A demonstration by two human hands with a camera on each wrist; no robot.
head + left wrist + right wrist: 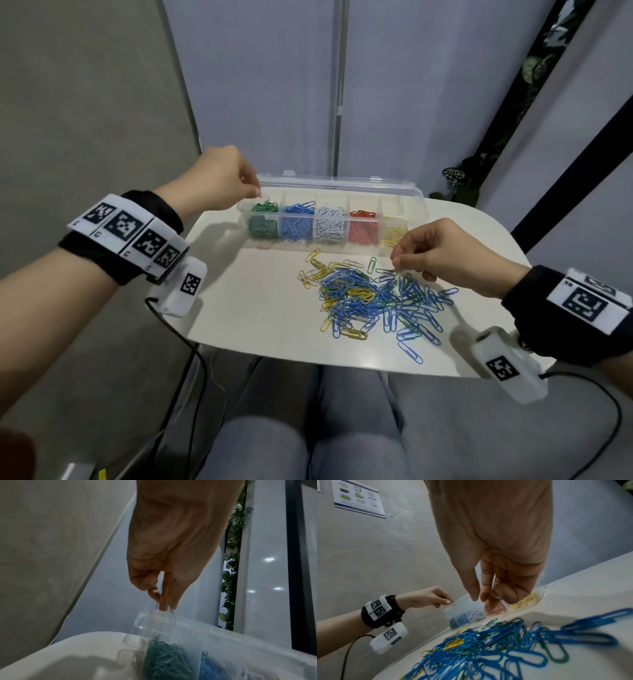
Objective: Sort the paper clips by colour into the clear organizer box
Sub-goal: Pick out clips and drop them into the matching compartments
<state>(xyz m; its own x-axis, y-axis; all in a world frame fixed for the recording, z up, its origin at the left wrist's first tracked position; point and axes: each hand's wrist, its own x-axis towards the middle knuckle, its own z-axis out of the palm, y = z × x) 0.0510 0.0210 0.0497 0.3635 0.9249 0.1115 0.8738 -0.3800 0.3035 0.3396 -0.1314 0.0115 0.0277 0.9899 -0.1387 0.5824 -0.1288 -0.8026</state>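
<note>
Head view: a person seated at a white table point(239, 308) sorts paper clips, both hands raised above the work.
Organizer box: the clear organizer box point(416, 205) lies across the far side of the table, lid point(335, 183) hinged open behind it; from the person's left its compartments hold green point(263, 219), blue point(296, 221), white point(329, 222), red point(363, 228) and yellow clips point(394, 234).
Loose pile: the unsorted pile point(370, 301) (mostly blue, with yellow, green and a few white) sits on the near side of the box, toward the right.
Left hand: the left hand point(219, 181) hangs over the green end of the box, thumb and forefinger pinched together; the left wrist view shows a thin wire loop, seemingly a clip point(170, 610), at the fingertips point(157, 595), its colour unclear.
Right hand: the right hand point(442, 250) hovers just beyond the pile's far edge, fingers curled toward the thumb; whether they hold a clip cannot be told.
Key relation: the green compartment lies directly below the left hand's fingertips, so a release there looks like the coming move; the pile is nearer the right hand, just below and toward the person.
Progress: much of the pile remains.
</note>
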